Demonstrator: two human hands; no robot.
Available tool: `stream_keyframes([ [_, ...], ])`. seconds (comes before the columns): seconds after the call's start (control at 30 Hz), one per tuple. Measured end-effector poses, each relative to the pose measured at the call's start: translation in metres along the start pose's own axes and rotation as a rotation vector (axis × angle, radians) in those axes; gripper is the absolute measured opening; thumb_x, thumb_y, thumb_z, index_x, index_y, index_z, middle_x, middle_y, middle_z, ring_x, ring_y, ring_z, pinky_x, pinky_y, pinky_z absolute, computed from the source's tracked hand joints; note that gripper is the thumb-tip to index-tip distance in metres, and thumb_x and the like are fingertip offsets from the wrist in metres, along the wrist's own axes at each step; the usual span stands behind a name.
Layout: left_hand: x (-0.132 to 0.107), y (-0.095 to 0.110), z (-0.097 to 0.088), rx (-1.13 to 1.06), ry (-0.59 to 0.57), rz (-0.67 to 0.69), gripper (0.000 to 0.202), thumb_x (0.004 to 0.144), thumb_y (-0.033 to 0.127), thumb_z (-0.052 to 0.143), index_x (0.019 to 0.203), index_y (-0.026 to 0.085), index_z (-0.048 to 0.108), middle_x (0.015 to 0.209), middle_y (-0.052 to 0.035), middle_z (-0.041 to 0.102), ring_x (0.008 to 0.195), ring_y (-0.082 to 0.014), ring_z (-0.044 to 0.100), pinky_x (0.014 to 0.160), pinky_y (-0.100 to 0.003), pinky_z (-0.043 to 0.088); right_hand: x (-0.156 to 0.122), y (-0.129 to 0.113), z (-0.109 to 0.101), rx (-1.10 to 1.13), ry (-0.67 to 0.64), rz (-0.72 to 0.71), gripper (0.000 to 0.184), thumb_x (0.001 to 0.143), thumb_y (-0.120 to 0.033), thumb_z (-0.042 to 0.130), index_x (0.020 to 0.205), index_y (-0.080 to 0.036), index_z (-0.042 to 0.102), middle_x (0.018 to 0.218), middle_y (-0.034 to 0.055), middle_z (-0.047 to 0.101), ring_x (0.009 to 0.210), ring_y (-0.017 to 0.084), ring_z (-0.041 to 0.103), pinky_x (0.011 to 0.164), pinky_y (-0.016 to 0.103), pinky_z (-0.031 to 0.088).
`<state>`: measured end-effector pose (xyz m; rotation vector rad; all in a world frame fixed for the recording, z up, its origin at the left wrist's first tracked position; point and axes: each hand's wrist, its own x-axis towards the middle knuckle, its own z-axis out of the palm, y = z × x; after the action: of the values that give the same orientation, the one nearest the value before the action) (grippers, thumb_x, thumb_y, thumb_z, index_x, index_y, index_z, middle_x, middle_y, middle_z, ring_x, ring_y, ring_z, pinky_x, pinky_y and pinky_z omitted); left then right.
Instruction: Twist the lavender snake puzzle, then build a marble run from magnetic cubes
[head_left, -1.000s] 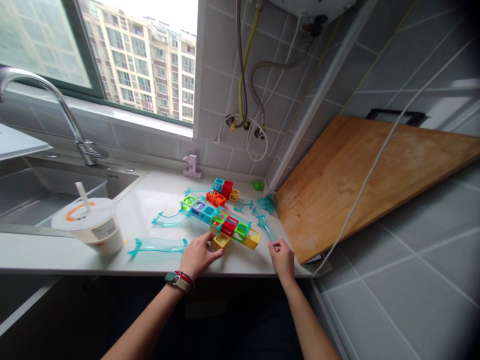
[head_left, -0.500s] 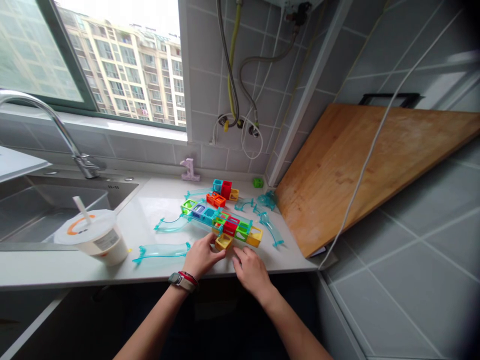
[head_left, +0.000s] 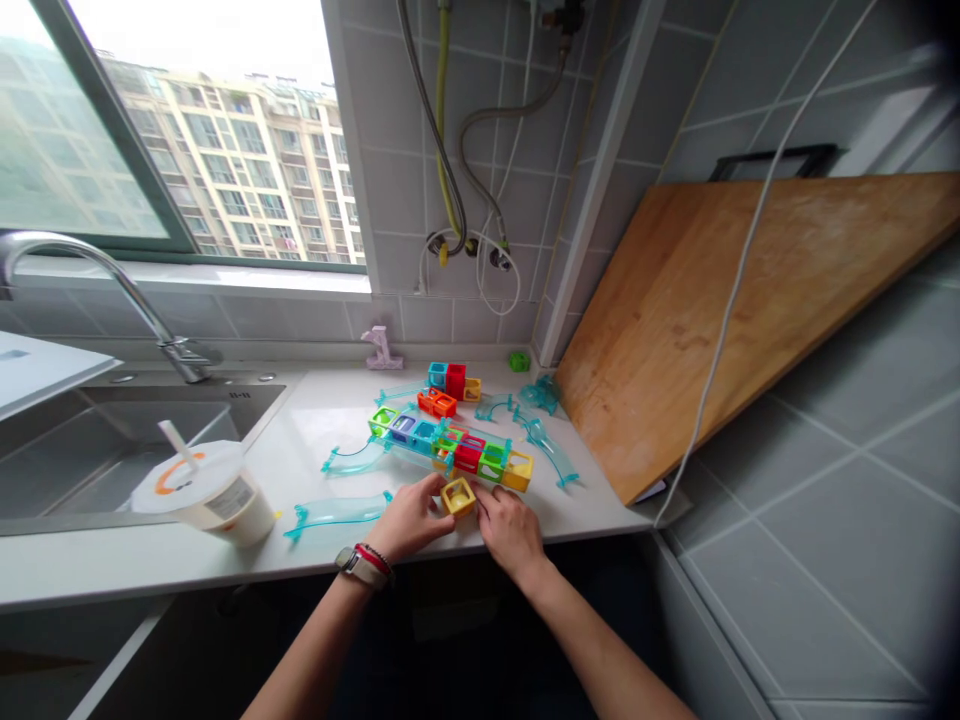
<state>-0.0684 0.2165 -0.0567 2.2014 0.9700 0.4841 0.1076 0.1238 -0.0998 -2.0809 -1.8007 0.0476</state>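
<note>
A yellow open-sided cube block (head_left: 458,497) is pinched near the counter's front edge. My left hand (head_left: 412,518), with a watch and a red band at the wrist, grips its left side between thumb and fingers. From the right, the fingers of my right hand (head_left: 513,530) close on the block's other side. Just behind lies a row of joined cubes in green, purple, blue, red and yellow, including a red cube (head_left: 470,454), with clear teal track pieces on it. The yellow end cube (head_left: 517,470) of that row sits behind my right hand.
Loose teal tracks (head_left: 337,512) lie left and right of the row. Orange blocks (head_left: 436,403) and a blue-red-yellow group (head_left: 456,380) sit behind it. A lidded cup with a straw (head_left: 217,495) stands left, by the sink (head_left: 259,400). A wooden board (head_left: 750,310) leans right.
The yellow cube block has come slightly toward me, away from the joined row, and turned its open face up. My right hand's fingers have moved in to it. The camera view has shifted slightly.
</note>
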Motion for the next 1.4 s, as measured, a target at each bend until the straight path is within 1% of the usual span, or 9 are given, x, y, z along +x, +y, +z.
stream_keyframes([
  [0.13,-0.016,0.003,-0.017,-0.082,-0.087,-0.008,0.022,0.076,0.033,0.069,0.095,0.022,0.065,0.091,-0.0046,0.076,0.084,-0.0221,0.073,0.065,-0.028,0.055,0.004,0.001,-0.002,-0.025,-0.041,-0.022,0.038,0.098,-0.023,0.055,0.132,-0.035,0.067,0.103,0.0063,0.073,0.093,0.022,0.070,0.076,0.027,0.051],
  [0.23,-0.031,0.008,-0.045,-0.161,-0.050,-0.062,0.031,0.079,0.041,0.071,0.103,0.023,0.066,0.100,-0.0065,0.078,0.090,-0.0238,0.075,0.068,-0.029,0.059,0.004,0.002,0.000,-0.010,-0.029,-0.009,0.037,0.098,-0.023,0.053,0.131,-0.033,0.068,0.103,0.0071,0.073,0.093,0.022,0.070,0.076,0.027,0.051],
  [0.3,-0.033,0.012,-0.067,-0.219,0.045,-0.091,0.038,0.081,0.047,0.073,0.109,0.022,0.065,0.101,-0.0073,0.078,0.098,-0.0254,0.075,0.076,-0.032,0.061,0.002,0.002,0.001,0.009,-0.007,0.001,0.034,0.099,-0.025,0.052,0.129,-0.032,0.069,0.104,0.0072,0.073,0.095,0.022,0.070,0.078,0.027,0.051],
  [0.37,-0.025,0.014,-0.088,-0.238,0.216,-0.103,0.045,0.080,0.052,0.073,0.111,0.021,0.063,0.105,-0.0088,0.079,0.100,-0.0264,0.076,0.079,-0.035,0.062,0.000,0.002,0.003,0.029,0.016,0.016,0.033,0.100,-0.027,0.051,0.127,-0.031,0.070,0.105,0.0071,0.073,0.097,0.022,0.069,0.080,0.027,0.050],
  [0.47,0.000,0.014,-0.106,-0.089,0.374,-0.139,0.050,0.076,0.058,0.074,0.106,0.020,0.065,0.104,-0.0112,0.080,0.102,-0.0295,0.076,0.080,-0.037,0.062,-0.003,0.001,0.003,0.049,0.036,0.028,0.032,0.101,-0.028,0.051,0.126,-0.029,0.070,0.105,0.0074,0.073,0.098,0.022,0.068,0.081,0.027,0.050],
  [0.67,0.032,0.008,-0.098,0.126,0.361,-0.171,0.044,0.075,0.059,0.072,0.097,0.022,0.065,0.100,-0.0089,0.081,0.101,-0.0304,0.076,0.086,-0.038,0.059,-0.005,0.002,0.002,0.057,0.055,0.020,0.030,0.100,-0.029,0.051,0.122,-0.028,0.071,0.104,0.0070,0.071,0.097,0.022,0.067,0.079,0.028,0.049],
  [0.87,0.025,0.004,-0.088,0.168,0.358,-0.176,0.038,0.077,0.058,0.070,0.094,0.025,0.066,0.093,-0.0063,0.081,0.096,-0.0297,0.077,0.084,-0.037,0.059,-0.005,0.004,0.003,0.073,0.061,0.023,0.029,0.100,-0.029,0.051,0.121,-0.028,0.070,0.104,0.0065,0.071,0.096,0.022,0.067,0.078,0.028,0.049],
  [1.07,0.022,0.005,-0.086,0.168,0.362,-0.193,0.046,0.074,0.063,0.071,0.097,0.023,0.067,0.094,-0.0077,0.081,0.095,-0.0305,0.077,0.082,-0.037,0.060,-0.006,0.003,0.003,0.087,0.056,0.032,0.027,0.099,-0.029,0.053,0.120,-0.027,0.071,0.104,0.0073,0.072,0.097,0.021,0.067,0.078,0.027,0.048],
  [1.4,0.015,-0.005,-0.078,0.149,0.380,-0.168,0.060,0.074,0.065,0.074,0.116,0.023,0.063,0.102,-0.0103,0.079,0.097,-0.0301,0.076,0.083,-0.041,0.061,-0.006,0.005,0.005,0.084,0.074,0.029,0.026,0.099,-0.028,0.052,0.117,-0.027,0.072,0.101,0.0061,0.071,0.096,0.022,0.066,0.079,0.028,0.048],
])
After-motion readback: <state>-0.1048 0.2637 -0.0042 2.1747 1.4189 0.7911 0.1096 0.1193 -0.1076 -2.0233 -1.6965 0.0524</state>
